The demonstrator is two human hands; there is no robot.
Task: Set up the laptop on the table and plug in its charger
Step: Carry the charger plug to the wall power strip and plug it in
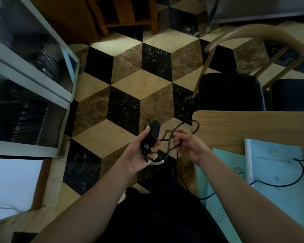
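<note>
The left hand (142,151) grips one black, boxy charger brick (150,135), its thumb along the brick's side, while the right hand (186,144) just beside it pinches loops of the charger's single thin dark cable (194,126), which bears a short white band below the left fingers. Right of the right hand lies one pale wooden table (253,127) holding two light-blue booklets (277,165) crossed by another black cord (300,174); beyond it stand two dark-cushioned chairs (230,92).
</note>
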